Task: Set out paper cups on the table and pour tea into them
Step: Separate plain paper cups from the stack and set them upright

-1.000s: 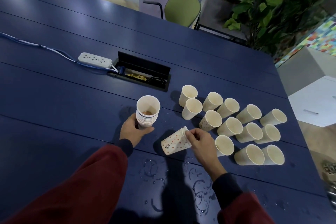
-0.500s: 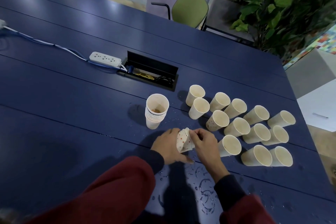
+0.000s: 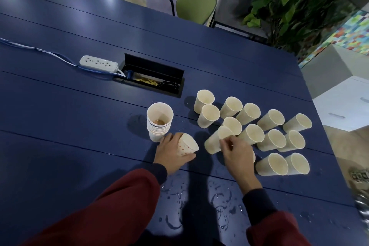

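Note:
My left hand [image 3: 171,153] grips a dotted paper cup [image 3: 186,145] low over the blue table [image 3: 79,118], its mouth tilted up and to the right. My right hand [image 3: 236,153] pinches the rim of a plain paper cup [image 3: 215,142] that leans over. Just behind my left hand stands a stack of nested cups [image 3: 159,121] with a little brown liquid in the top one. Several empty cups [image 3: 271,120] stand in rows to the right. A cup partly hidden by my right hand [image 3: 254,156] shows only its edge.
Wet rings and droplets [image 3: 199,201] mark the table near me. An open cable box [image 3: 151,77] is set into the table behind the cups, with a white power strip [image 3: 97,63] and its cable to the left. Green chairs [image 3: 196,2] and plants [image 3: 299,6] stand beyond the far edge.
My left hand left the cup stack and took the dotted cup from my right hand. My right hand moved right and took hold of a plain cup, which now leans.

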The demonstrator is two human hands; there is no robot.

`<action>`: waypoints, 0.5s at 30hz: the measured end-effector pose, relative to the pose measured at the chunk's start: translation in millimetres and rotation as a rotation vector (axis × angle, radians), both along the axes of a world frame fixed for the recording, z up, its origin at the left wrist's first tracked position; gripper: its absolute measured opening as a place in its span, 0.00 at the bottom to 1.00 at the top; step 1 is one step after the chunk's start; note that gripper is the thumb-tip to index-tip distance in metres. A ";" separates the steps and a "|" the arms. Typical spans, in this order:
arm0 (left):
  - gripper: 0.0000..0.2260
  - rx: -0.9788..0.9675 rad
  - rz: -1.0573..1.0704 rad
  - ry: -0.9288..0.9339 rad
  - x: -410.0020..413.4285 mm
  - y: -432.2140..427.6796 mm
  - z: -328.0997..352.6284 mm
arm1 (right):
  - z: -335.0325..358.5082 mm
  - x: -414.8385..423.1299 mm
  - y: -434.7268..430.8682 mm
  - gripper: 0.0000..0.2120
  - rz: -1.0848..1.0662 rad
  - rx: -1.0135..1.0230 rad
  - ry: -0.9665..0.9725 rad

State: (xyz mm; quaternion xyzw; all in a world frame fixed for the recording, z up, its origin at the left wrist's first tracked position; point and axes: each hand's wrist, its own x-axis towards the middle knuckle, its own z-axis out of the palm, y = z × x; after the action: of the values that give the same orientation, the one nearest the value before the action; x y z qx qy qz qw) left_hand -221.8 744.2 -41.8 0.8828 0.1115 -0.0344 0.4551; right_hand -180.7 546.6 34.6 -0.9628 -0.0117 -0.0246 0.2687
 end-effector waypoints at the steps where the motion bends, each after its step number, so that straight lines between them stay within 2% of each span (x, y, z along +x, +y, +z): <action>1: 0.32 -0.090 0.011 -0.029 4.3 -1.1 -1.8 | -7.2 -2.1 -0.4 0.09 0.017 -0.029 0.034; 3: 0.31 -0.247 0.054 -0.077 11.3 -3.8 -2.6 | -21.7 -8.6 -1.6 0.07 0.054 -0.054 0.080; 5: 0.32 -0.321 0.086 -0.092 19.9 -6.9 -1.7 | -27.2 -14.8 -2.7 0.06 0.094 -0.073 0.098; 10: 0.35 -0.377 0.083 -0.087 34.2 -13.3 -2.8 | -14.5 -7.0 -3.4 0.07 0.083 -0.034 0.014; 15: 0.37 -0.420 0.117 -0.025 7.7 -2.9 -19.7 | -1.4 28.6 12.9 0.04 0.134 -0.051 -0.114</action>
State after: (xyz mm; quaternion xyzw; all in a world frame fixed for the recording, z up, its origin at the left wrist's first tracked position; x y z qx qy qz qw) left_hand -214.2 741.3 -61.5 0.7610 0.1471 -0.0195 0.6316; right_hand -152.1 559.5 33.2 -0.9634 -0.0918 -0.0609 0.2443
